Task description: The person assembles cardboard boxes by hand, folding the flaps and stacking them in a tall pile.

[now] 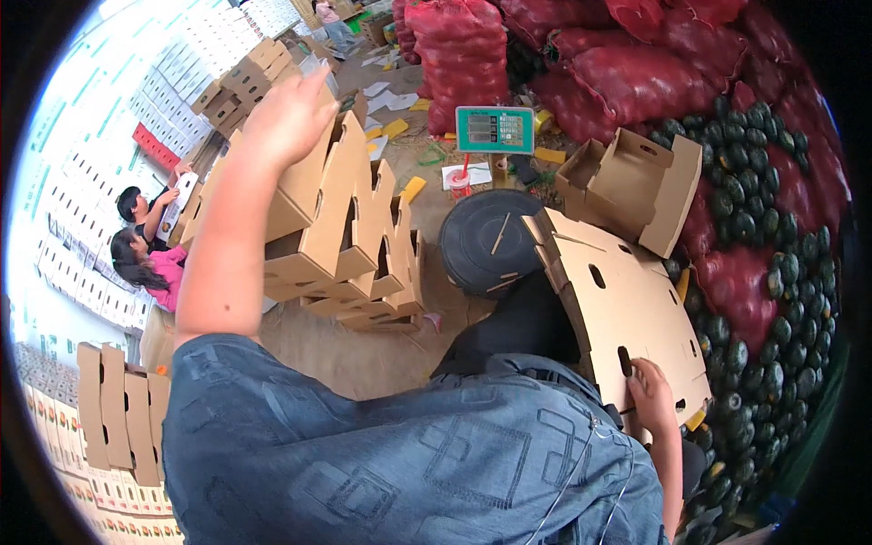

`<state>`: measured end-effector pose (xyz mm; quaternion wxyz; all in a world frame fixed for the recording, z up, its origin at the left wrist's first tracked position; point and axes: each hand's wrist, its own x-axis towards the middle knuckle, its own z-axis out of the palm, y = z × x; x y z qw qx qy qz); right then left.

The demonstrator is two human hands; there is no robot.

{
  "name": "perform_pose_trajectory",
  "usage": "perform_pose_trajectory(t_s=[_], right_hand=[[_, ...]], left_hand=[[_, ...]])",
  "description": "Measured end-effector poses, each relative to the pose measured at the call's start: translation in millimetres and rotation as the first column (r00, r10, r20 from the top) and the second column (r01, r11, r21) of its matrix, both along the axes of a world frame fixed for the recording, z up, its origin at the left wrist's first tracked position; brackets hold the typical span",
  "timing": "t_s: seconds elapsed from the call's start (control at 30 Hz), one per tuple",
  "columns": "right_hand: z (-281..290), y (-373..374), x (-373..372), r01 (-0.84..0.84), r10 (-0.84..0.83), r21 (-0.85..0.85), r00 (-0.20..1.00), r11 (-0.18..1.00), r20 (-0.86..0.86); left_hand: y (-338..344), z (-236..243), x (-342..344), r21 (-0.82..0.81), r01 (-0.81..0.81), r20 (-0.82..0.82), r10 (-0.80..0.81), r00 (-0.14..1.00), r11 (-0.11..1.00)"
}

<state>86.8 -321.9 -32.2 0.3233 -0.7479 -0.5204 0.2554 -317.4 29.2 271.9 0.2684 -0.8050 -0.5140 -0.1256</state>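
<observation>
My left hand (291, 113) reaches forward over the tall stack of brown folded cardboard boxes (309, 236), fingers loosely stretched at the top edge; whether they touch it is unclear. My right hand (649, 391) grips a flattened brown cardboard sheet (618, 309) near an oval hand hole at its lower right. That sheet leans at my right, beside a black round object (486, 238). An open cardboard box (627, 182) lies behind it.
A green-framed scale display (495, 129) stands ahead. Red mesh sacks (454, 54) and piled dark-green squashes (772, 327) fill the back and right. At left, two people (150, 268) handle a white box (177, 200), near stacked white cartons (168, 91) and leaning brown cardboard (118, 409).
</observation>
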Motion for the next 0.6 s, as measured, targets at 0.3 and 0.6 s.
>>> perform_pose_trajectory(t_s=[0.3, 0.6], right_hand=[[48.9, -100.0, -30.2, 0.205, -0.116, -0.574, 0.975, 0.793, 0.188], [29.0, -112.7, -43.9, 0.295, -0.331, -0.324, 0.942, 0.899, -0.061]], left_hand=[[-12.6, -242.6, 195.4, -0.657, 0.465, 0.327, -0.332, 0.885, 0.594], [71.6, -337.6, 282.0, -0.77, 0.154, -0.015, -0.26, 0.966, 0.619]])
